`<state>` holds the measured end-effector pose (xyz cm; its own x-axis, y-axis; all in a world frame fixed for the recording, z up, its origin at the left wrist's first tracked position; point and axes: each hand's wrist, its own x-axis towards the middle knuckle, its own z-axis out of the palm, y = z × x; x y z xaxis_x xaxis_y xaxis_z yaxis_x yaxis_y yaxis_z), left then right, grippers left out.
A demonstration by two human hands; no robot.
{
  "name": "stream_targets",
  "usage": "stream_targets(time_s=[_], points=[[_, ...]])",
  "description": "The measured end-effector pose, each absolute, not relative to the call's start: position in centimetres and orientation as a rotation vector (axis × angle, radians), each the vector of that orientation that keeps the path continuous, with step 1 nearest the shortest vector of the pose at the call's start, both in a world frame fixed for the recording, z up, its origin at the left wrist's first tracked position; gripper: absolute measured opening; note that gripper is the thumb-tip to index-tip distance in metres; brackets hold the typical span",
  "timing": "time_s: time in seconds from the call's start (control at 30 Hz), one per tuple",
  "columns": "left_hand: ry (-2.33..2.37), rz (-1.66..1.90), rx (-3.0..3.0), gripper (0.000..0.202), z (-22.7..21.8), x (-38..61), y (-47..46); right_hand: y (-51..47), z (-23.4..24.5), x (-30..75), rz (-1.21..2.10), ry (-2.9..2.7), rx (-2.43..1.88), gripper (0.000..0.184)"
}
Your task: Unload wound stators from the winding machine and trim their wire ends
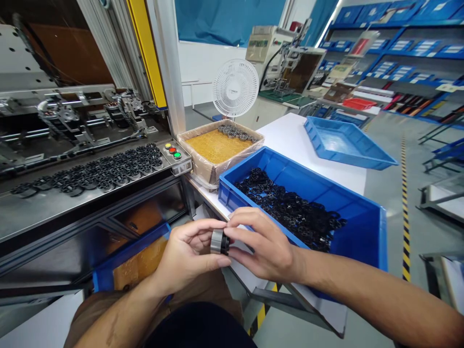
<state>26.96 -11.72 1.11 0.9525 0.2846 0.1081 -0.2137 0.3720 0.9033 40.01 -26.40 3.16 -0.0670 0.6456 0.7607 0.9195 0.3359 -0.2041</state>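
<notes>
Between my two hands is a motor stator core [216,241], a grey metal ring with a black plastic end piece [225,243] on its right side. My left hand [186,251] grips the ring from the left, thumb below and fingers above. The fingertips of my right hand [266,244] pinch the black end piece from the right. Beyond my right hand, a deep blue bin [358,212] holds a heap of black plastic pieces [290,205]. Rows of black-and-grey cores [108,169] lie on the metal machine bench to the left.
A plastic-lined carton [203,169] with grey rings at its back stands behind the blue bin. Beside it are a button box [176,154] and a white fan [235,89]. A shallow blue tray [344,145] overhangs the white table [282,130]. Another blue bin [96,280] sits low at left.
</notes>
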Motion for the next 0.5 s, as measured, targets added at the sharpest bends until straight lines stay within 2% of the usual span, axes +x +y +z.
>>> stream_targets(time_s=[0.4, 0.5], points=[[0.086, 0.339, 1.149, 0.051, 0.65, 26.77, -11.58, -26.28, 2.8, 40.04, -0.495, -1.84, -1.413, 0.04], [0.127, 0.342, 1.194, 0.05, 0.76, 26.55, -11.44, -26.26, 2.84, 40.14, -0.559, -1.881, -1.427, 0.034]])
